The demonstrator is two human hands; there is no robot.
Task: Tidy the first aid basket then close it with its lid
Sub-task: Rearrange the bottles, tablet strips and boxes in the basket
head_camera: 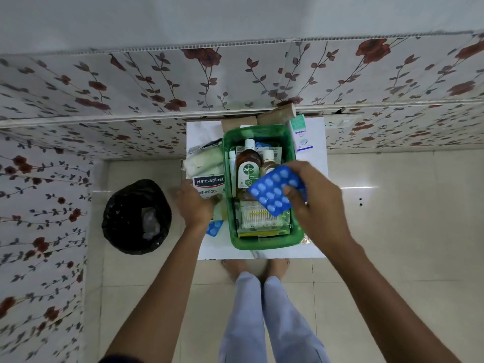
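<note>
Basket [227, 163], green and open-topped, sits on a small white table [315, 231] with its long axis running near to far. Inside it two brown bottles [248, 166] lie toward the far end and a packet of cotton buds [259, 218] fills the near end. No lid can be picked out with certainty.

The right hand [311, 197] hangs over the basket's right half, its fingers and thumb pinched on a blue pill strip [275, 191]. That strip is tilted, its long axis running from the near left up to the far right, and it hovers just above the bottles and the cotton buds, not yet resting on anything. Straight down from it lies the free space in the middle of the basket, so the coming move looks like a short drop with a small turn to line the strip up with the basket's length.

The left hand [195, 204] is outside the basket, on its left, fingers curled down onto a plaster box [209, 186] on the table; whether they grip it or only rest on it I cannot tell. A second blue pill strip [214, 227] pokes out just near of that hand, touching the basket's left wall. Both loose things are nearer the left hand. A white carton [301, 134] stands beyond the far right corner.
</note>
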